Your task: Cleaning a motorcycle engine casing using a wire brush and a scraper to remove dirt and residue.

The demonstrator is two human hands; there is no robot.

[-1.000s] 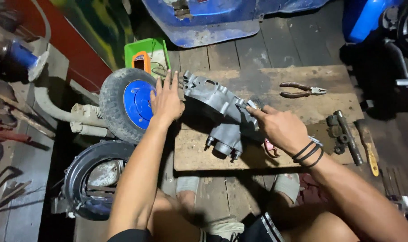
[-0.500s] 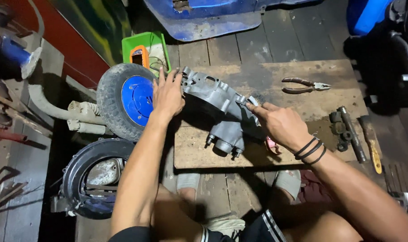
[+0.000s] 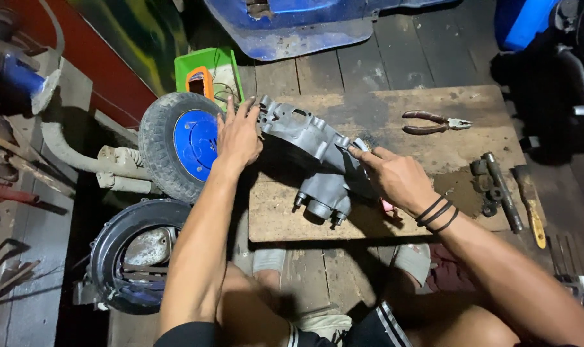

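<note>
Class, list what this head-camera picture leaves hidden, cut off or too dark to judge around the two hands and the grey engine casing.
- Right hand: its fingertips hide whatever they pinch at the grey engine casing.
- Left hand: its palm covers the casing's upper left end.
- Pink object: mostly hidden under the right wrist; kind unclear.
- Blue body panel: cut off by the top edge.
- Tools at the left edge: too dark.

Casing (image 3: 311,138): cast metal, matt grey, rough-ribbed. Board (image 3: 433,151): bare wood, worn, stained dark in patches. Wheel (image 3: 179,151): matt black rubber tyre, glossy blue hub. Pliers (image 3: 436,122): dull metal, dark red coated handles. Floor (image 3: 343,71): rough planks.
</note>
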